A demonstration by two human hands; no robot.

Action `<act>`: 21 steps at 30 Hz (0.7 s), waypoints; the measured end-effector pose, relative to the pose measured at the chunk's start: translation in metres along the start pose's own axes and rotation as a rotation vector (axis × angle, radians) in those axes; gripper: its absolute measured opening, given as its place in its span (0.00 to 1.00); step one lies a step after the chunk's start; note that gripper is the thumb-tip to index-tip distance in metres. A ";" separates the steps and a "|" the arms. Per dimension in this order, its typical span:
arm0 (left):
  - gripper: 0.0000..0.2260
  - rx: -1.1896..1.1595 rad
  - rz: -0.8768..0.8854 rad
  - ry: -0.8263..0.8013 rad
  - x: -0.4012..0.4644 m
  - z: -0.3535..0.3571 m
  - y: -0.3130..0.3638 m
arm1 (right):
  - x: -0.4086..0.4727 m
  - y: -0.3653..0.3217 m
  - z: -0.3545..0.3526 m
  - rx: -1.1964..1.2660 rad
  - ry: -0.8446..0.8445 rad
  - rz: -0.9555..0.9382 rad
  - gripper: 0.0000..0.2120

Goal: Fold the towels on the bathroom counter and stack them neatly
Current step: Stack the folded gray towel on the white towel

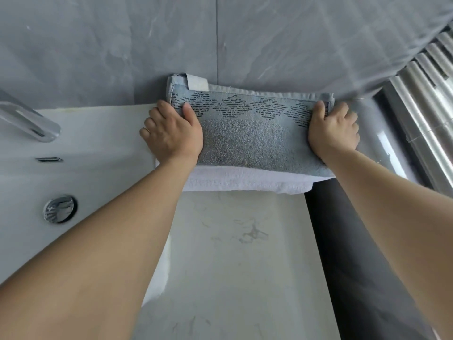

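Note:
A folded blue-grey towel [252, 138] with a dark diamond pattern along its far edge lies on top of a folded white towel [245, 184], at the back of the pale marble counter [232, 253] against the wall. My left hand [171, 133] grips the blue towel's left end, thumb on top. My right hand [333, 131] grips its right end the same way. A white label [197, 82] sticks up at the towel's far left corner. Most of the white towel is hidden under the blue one.
A white sink basin [73, 168] lies to the left, with a chrome tap [29, 119] and a round drain [59, 208]. Grey tiled wall [220, 45] stands behind. A dark gap [343, 241] runs along the counter's right edge, with ribbed metal [429, 94] beyond.

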State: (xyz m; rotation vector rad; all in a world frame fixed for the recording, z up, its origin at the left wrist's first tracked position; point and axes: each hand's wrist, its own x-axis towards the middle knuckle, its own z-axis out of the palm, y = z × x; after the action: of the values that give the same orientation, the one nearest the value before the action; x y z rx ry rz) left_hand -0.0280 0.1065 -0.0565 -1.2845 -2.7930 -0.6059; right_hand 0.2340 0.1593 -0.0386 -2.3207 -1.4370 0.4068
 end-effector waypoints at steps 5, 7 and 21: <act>0.29 -0.073 0.115 0.102 -0.016 -0.040 -0.016 | -0.064 0.008 -0.026 -0.032 0.236 -0.385 0.30; 0.28 -0.106 0.243 0.149 -0.035 -0.051 -0.030 | -0.101 0.017 -0.026 -0.028 0.252 -0.544 0.28; 0.25 -0.100 0.642 -0.139 -0.139 -0.084 -0.212 | -0.324 0.021 0.029 -0.026 -0.039 -0.692 0.26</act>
State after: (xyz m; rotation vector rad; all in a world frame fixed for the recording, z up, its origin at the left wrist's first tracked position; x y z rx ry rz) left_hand -0.1040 -0.1492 -0.0740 -2.1641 -2.2360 -0.6262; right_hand 0.0968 -0.1360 -0.0591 -1.6778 -2.1339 0.2262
